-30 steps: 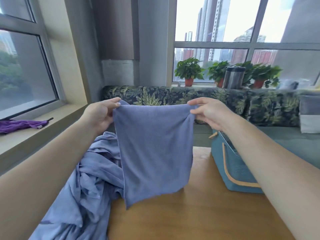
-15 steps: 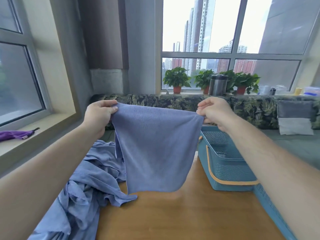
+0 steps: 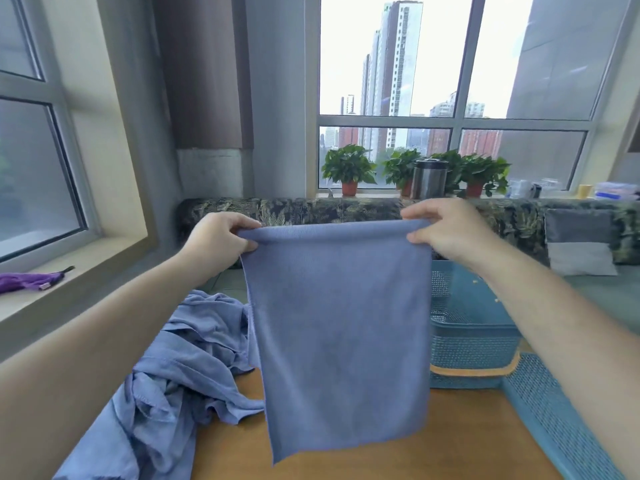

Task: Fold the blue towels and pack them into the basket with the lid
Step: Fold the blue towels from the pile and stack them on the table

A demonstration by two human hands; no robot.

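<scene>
A blue towel hangs flat in the air in front of me, its lower edge just above the wooden table. My left hand pinches its top left corner and my right hand pinches its top right corner, stretching the top edge straight. A crumpled pile of blue towels lies on the table at the left. The teal perforated basket with an orange band stands open behind the towel at the right. Its teal lid lies at the right edge of the table.
A windowsill at the left carries a purple cloth. Beyond the table runs a leaf-patterned sofa with a grey cushion. Potted plants and a steel canister stand on the far sill.
The towel has been lifted and pulled taut, so its top edge is now straight and it hangs flatter. My view has tilted up and the basket's lid has come into sight.
</scene>
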